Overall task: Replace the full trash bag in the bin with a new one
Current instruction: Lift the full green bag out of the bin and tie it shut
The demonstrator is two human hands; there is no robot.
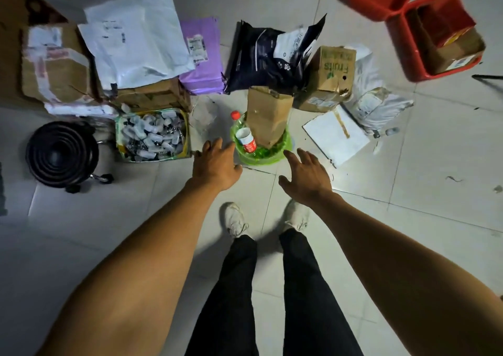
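A small round bin lined with a green trash bag (260,157) stands on the tiled floor in front of my feet. It is stuffed: a tall brown paper bag (268,117), a red-capped plastic bottle (237,118) and a red-labelled cup (246,140) stick up out of it. My left hand (215,165) hovers just left of the bin's rim, fingers spread, holding nothing. On the other side, near the front edge, my right hand (304,176) is likewise spread and empty. Neither hand touches the bag.
Cardboard boxes (58,64), white and purple mailers (201,56), a dark bag (269,53) and a "Fruits" box (330,75) crowd behind the bin. A basket of small bottles (152,135) and a black wheeled stool (61,153) stand left. A red bin (432,34) stands far right.
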